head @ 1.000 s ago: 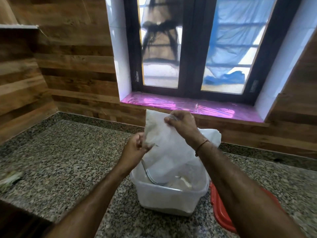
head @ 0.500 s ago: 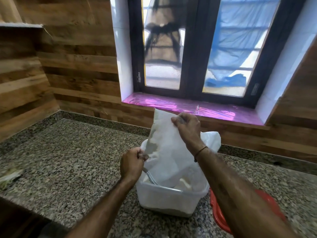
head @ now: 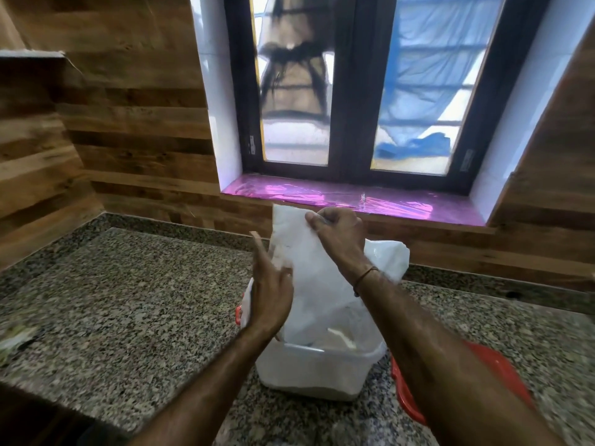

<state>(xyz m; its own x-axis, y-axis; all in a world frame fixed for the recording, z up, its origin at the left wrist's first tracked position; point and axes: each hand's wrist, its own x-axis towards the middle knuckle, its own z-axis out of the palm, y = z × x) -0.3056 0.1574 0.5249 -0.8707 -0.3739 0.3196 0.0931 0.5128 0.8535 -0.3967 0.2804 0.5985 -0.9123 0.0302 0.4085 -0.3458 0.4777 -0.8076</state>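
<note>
A white plastic bag (head: 315, 284) hangs upside down over a translucent white tub (head: 309, 371) on the granite counter. My right hand (head: 338, 233) pinches the bag's raised upper edge. My left hand (head: 272, 284) has its fingers straight and lies flat against the bag's left side. Pale powder shows inside the tub under the bag's mouth. A metal utensil inside the tub is mostly hidden behind my left wrist.
A red lid (head: 483, 375) lies on the granite counter (head: 112, 317) right of the tub, partly under my right forearm. A pink-covered window sill (head: 354, 197) runs behind. Wooden wall panels (head: 38, 156) close the left side. A blurred scrap (head: 16, 339) lies far left.
My left hand let go of the bag's side, opened and rose to lie flat against the bag. My right hand kept its pinch on the top edge.
</note>
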